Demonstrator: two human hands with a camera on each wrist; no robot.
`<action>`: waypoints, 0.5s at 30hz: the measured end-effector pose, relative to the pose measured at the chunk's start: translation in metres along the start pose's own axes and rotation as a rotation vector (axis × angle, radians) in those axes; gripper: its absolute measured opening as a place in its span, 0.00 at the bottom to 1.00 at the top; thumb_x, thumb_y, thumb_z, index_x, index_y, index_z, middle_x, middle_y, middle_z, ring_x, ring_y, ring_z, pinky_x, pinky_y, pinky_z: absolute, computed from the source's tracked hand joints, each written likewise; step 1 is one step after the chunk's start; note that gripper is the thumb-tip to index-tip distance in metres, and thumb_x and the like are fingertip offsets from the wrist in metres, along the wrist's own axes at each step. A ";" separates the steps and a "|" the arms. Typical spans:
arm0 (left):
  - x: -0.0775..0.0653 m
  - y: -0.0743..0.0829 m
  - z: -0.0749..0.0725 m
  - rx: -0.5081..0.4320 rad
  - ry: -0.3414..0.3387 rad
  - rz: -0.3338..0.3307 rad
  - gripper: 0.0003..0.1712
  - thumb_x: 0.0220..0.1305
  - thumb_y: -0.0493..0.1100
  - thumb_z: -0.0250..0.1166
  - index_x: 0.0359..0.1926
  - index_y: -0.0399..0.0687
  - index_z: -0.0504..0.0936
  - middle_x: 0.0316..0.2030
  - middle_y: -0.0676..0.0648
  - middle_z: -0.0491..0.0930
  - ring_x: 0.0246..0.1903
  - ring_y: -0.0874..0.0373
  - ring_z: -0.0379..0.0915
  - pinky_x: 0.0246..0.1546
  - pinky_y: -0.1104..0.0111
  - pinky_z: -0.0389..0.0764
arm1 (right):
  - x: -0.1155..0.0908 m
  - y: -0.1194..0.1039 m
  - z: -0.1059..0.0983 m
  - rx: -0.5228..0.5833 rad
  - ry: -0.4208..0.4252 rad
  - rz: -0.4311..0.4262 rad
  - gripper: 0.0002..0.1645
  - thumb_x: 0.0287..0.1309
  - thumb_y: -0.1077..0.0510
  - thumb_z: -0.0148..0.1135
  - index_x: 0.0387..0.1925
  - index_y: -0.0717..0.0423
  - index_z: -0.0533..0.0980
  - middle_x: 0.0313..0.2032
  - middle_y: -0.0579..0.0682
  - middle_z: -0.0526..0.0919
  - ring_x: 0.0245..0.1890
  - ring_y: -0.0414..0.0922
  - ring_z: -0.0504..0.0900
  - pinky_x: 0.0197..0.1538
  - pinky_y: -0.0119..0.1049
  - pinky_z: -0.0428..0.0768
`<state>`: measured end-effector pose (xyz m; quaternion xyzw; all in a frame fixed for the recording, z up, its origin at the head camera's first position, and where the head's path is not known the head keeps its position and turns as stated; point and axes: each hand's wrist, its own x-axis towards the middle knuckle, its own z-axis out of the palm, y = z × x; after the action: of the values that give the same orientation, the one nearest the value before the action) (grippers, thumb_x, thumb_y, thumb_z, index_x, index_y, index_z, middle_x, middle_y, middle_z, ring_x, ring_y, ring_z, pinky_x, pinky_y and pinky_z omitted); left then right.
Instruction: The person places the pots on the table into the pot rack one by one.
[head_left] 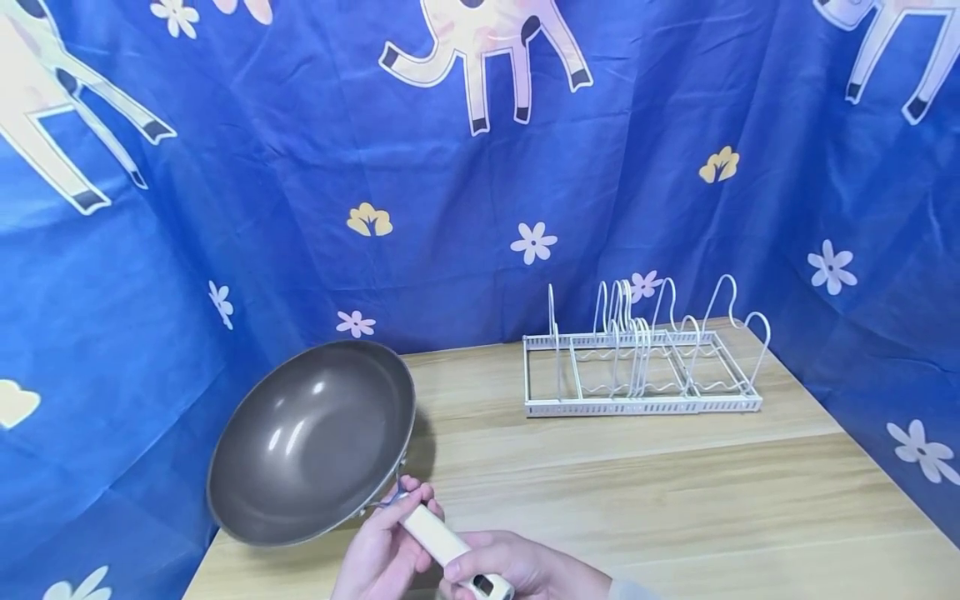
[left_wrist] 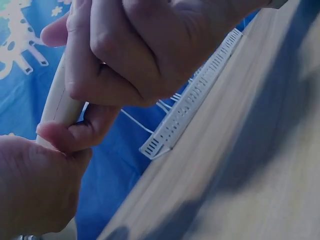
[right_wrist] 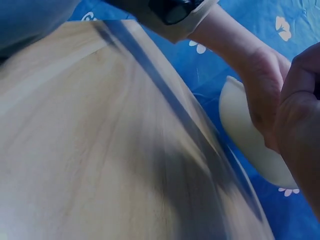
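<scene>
A wok with a dark, glossy inside and a cream handle is held above the left part of the table, its inside tilted toward the head view. My left hand grips the handle close to the pan, thumb on top and fingers coming round the far side. Nearer the handle's end, my right hand holds it with the thumb along the top. In the left wrist view the right hand's curled fingers wrap the handle. The wok's pale outside shows below the left hand in the right wrist view.
A white wire rack with upright loop dividers stands at the back right of the wooden table. A blue cloth with printed animals and flowers hangs behind the table and along both sides.
</scene>
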<state>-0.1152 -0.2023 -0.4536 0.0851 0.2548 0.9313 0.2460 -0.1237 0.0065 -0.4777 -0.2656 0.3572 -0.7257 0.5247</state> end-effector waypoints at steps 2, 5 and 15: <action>0.002 0.000 0.004 -0.005 -0.025 0.013 0.19 0.81 0.37 0.34 0.47 0.55 0.72 0.46 0.56 0.78 0.49 0.64 0.77 0.61 0.77 0.74 | -0.002 0.000 0.001 -0.073 0.024 -0.022 0.16 0.65 0.58 0.51 0.54 0.47 0.69 0.25 0.34 0.77 0.24 0.27 0.74 0.28 0.17 0.75; 0.004 0.001 0.010 0.006 -0.049 0.030 0.20 0.80 0.35 0.33 0.47 0.54 0.73 0.47 0.55 0.78 0.49 0.64 0.76 0.61 0.77 0.74 | -0.004 -0.002 0.004 -0.172 0.069 -0.033 0.18 0.64 0.57 0.54 0.56 0.51 0.69 0.26 0.33 0.77 0.24 0.28 0.74 0.30 0.18 0.74; 0.012 -0.001 0.033 0.060 0.031 0.008 0.16 0.79 0.34 0.37 0.49 0.57 0.69 0.44 0.62 0.71 0.46 0.68 0.68 0.57 0.79 0.73 | -0.014 -0.014 0.011 -0.536 0.170 -0.082 0.34 0.61 0.49 0.62 0.60 0.66 0.64 0.31 0.33 0.69 0.32 0.29 0.70 0.39 0.20 0.71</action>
<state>-0.1157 -0.1813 -0.4255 0.0791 0.2859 0.9255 0.2355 -0.1195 0.0199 -0.4602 -0.3471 0.5679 -0.6458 0.3740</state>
